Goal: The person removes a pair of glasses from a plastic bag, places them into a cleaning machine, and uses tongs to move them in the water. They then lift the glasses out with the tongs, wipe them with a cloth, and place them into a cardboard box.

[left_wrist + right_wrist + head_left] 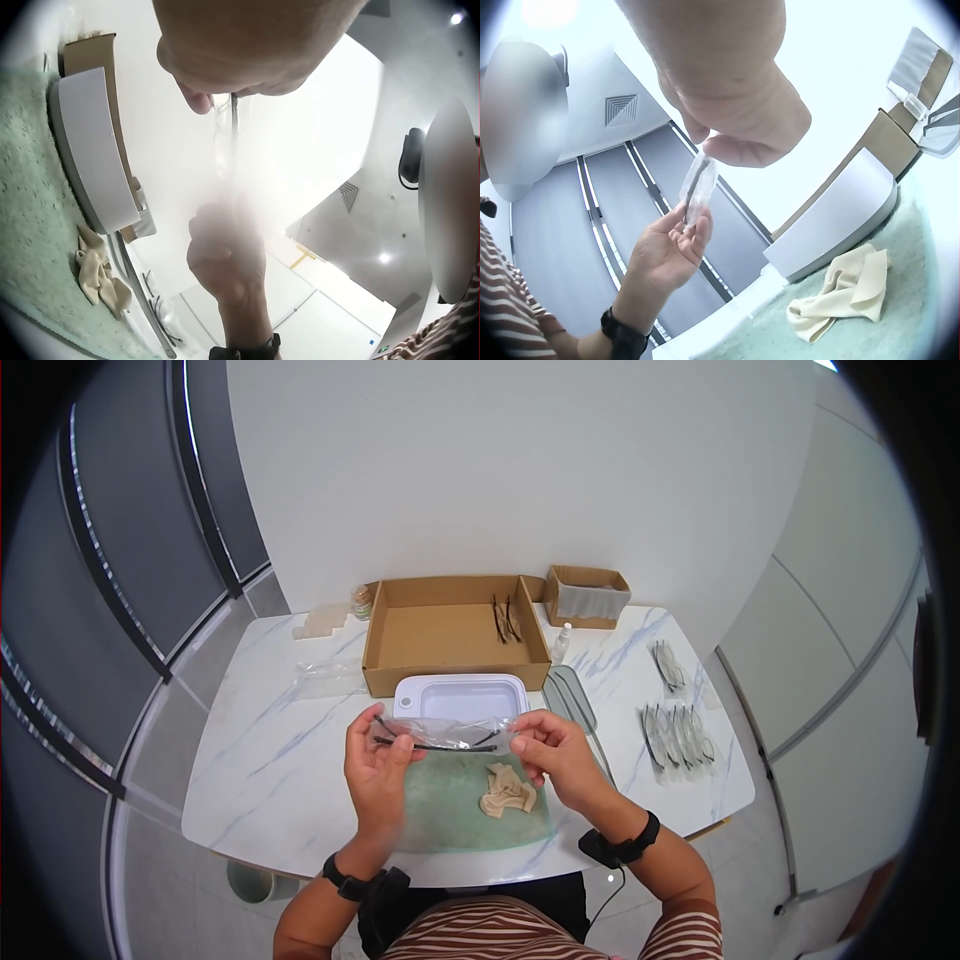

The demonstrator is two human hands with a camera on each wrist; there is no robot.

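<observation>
A clear plastic sleeve [450, 734] with dark-framed glasses inside is stretched between both hands above the green mat [440, 830]. At its left end the left hand [378, 775] pinches it, thumb in front. The right hand [562, 755] pinches the other end between thumb and fingers. In the right wrist view the sleeve [699, 181] hangs between the right hand [735, 112] and the left hand [667, 251]. The left wrist view is partly hazy between the hands. A beige cloth [507, 792] lies crumpled on the mat.
Behind the hands sit a white basin [461, 682] and a cardboard box [430, 645] holding two dark glasses pieces. Bagged glasses [675, 740] lie at the right. A smaller box [587, 600], a spray bottle [562, 644], a jar [361, 603] and a grey lid [572, 700] stand around.
</observation>
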